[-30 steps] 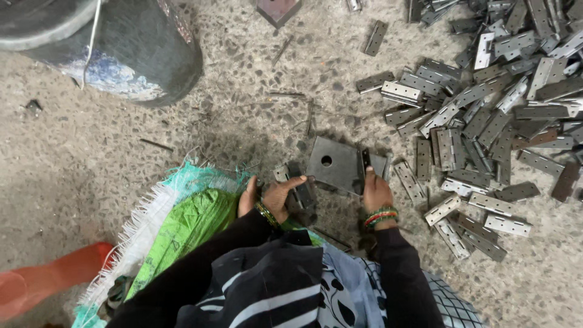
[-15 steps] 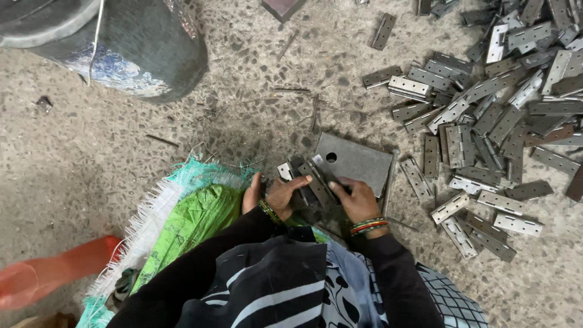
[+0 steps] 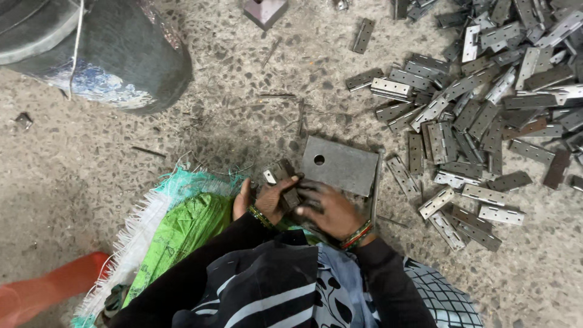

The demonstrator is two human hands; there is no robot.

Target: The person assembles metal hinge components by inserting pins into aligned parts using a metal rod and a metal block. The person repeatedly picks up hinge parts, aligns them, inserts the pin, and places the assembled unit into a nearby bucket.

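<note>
Two hands — left hand and right hand — are closed on a small hinge; the plate lies at one o'clock, so fitting seems underway.

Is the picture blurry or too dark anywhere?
Head view: soft, even light, no hard shadows; the pile of metal hinges looks sharp, a few pale ones shine; the hands, right hand and left hand, look dark and slightly soft.

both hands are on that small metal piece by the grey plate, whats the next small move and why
Probably set the small metal piece down on the grey plate. The left hand and right hand grip it together at the plate's near edge, and the plate, with its round hole, lies flat and bare right in front of them.
</note>
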